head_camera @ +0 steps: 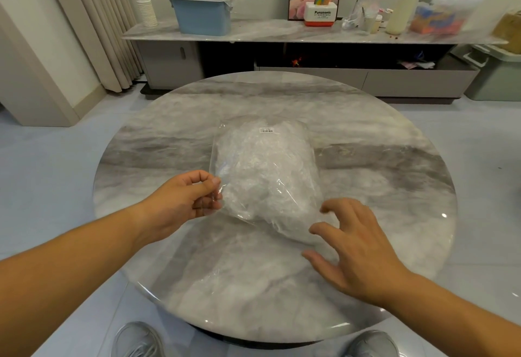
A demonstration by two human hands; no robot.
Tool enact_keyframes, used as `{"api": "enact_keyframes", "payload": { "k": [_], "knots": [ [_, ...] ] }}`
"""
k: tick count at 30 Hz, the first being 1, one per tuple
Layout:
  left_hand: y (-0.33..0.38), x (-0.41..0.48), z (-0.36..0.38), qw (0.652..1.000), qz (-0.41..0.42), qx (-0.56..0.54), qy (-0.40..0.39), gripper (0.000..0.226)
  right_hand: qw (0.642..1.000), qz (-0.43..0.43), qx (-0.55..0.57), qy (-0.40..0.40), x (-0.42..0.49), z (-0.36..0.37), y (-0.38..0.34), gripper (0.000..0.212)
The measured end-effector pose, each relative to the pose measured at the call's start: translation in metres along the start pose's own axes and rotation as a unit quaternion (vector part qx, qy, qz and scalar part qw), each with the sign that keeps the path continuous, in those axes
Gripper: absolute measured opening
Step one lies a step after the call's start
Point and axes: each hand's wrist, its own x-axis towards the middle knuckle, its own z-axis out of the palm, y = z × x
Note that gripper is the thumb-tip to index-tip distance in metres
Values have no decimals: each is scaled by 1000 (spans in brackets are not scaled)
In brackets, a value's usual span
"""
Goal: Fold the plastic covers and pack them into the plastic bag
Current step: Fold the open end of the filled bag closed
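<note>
A clear plastic bag [262, 170] stuffed with crumpled white plastic covers lies in the middle of the round marble table [394, 187]. A small barcode sticker sits near its far end. My left hand [183, 198] pinches the bag's near-left edge between thumb and fingers. My right hand [349, 246] hovers with fingers spread just right of the bag's near end; whether the fingertips touch the plastic is unclear.
A long marble sideboard [253, 32] stands beyond the table with a blue lidded bin [201, 12], stacked paper cups [145, 4], a Panasonic box [321, 14] and other clutter. Curtains [93, 24] hang at the left. My shoes show under the table's near edge.
</note>
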Motion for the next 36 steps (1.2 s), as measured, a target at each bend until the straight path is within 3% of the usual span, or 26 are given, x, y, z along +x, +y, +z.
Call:
{"api": "enact_keyframes", "payload": {
  "k": [6,14,18,22,25,28,33,36],
  "knots": [
    [2,0,-6,999,-13,-25,-21,19,988,-45,119,-85,12,-5,8,50],
    [8,-7,-14,990,-31,43,-129,12,973,-172,72,-135,26,-3,4,45],
    [6,-10,-19,992,-35,30,-119,11,968,-108,107,-197,27,3,0,71],
    [-7,-5,-25,998,-46,-9,-33,15,947,-19,208,-243,25,-1,-10,84],
    [-16,0,-24,998,-64,-17,10,15,932,19,224,-285,20,0,-16,97],
    [-20,3,-23,998,-61,1,34,16,943,48,202,-259,11,7,-15,83],
    [-16,4,-16,998,-17,38,46,15,948,98,246,-174,5,18,-16,20],
    [-13,4,-15,995,13,84,42,16,943,114,250,-188,5,18,-12,33]
  ]
}}
